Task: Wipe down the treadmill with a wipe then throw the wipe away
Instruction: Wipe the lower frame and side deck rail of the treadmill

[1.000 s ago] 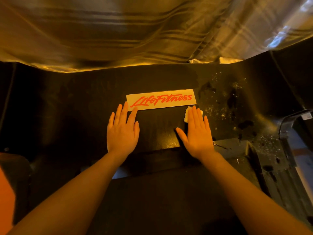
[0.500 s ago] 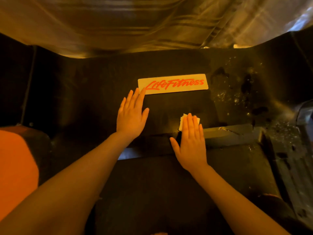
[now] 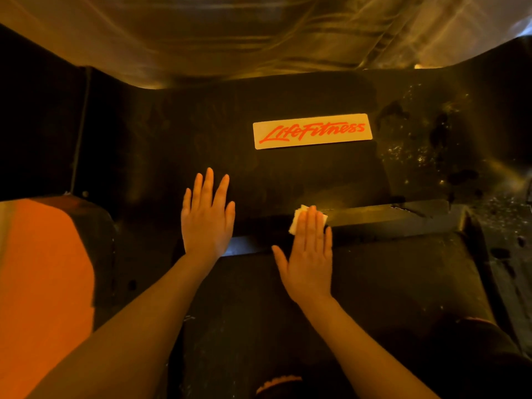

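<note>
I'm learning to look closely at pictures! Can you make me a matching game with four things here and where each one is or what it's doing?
Things:
1. wipe
2. left hand
3. right hand
4. Life Fitness label

Descriptions:
A. lies flat on the black treadmill cover, holding nothing
B. pale rectangle with red letters, beyond both hands
C. presses down with straight fingers on something pale
D. peeks out from under the fingertips

Pairs: 1-D, 2-A, 3-C, 4-B
</note>
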The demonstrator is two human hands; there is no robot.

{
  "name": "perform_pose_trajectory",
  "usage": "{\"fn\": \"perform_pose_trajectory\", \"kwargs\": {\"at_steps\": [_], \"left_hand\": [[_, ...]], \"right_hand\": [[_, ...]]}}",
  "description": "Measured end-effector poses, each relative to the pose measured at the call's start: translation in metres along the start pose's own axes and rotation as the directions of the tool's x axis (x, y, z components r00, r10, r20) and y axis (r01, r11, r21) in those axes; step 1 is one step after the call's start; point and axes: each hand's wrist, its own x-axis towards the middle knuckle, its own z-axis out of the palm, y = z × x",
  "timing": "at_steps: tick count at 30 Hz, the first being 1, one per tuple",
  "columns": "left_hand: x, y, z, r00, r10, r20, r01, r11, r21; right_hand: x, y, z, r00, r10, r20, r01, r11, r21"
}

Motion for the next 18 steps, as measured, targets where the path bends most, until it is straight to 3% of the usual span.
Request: {"fn": "perform_pose_trajectory", "kwargs": {"at_steps": [5,9,11,15,18], "left_hand": [[-0.001,0.001,-0.001,0.999,-0.009,-0.031,0.008,0.999,-0.04],[-0.002,0.001,0.0,0.999,-0.016,-0.05,0.012,0.997,-0.075],[-0.002,0.001,0.001,0.998,-0.009,-0.061,0.004,0.997,-0.082],[-0.003,-0.001,0.002,0.997,0.006,-0.071,-0.011,0.997,-0.07],[-0.003,-0.001,0.001,0.997,0.009,-0.072,-0.014,0.998,-0.068]], "right_hand": [[-0.004,-0.001,0.002,0.996,0.086,-0.016,-0.085,0.994,0.067],[-0.005,-0.037,0.005,0.981,-0.189,0.046,0.19,0.982,-0.012],[-0.003,-0.051,0.007,0.97,-0.238,0.053,0.24,0.97,-0.04],[-0.001,-0.037,0.007,0.97,-0.238,0.053,0.242,0.967,-0.082],[0.0,-0.001,0.002,0.992,-0.126,0.027,0.127,0.988,-0.084]]}}
